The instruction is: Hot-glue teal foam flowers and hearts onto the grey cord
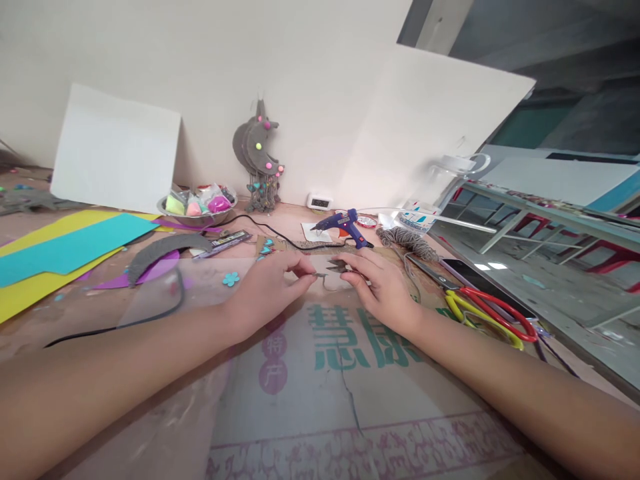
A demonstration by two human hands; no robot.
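Note:
My left hand (273, 283) rests on a flattened cardboard sheet (320, 380) with thumb and forefinger pinched on a small grey piece (320, 274). My right hand (376, 283) lies just to the right, its fingers curled and touching a small dark grey piece (338, 267) between the two hands. What the pieces are is too small to tell. A blue glue gun (344, 225) stands just beyond the hands, with its black cord running left.
Red and yellow-handled scissors (487, 313) and a phone (475, 277) lie at the right, beside a ball of grey twine (407, 241). Teal and yellow foam sheets (60, 257) cover the left. A bowl of coloured clay (197, 203) and a grey moon ornament (260, 157) stand at the back.

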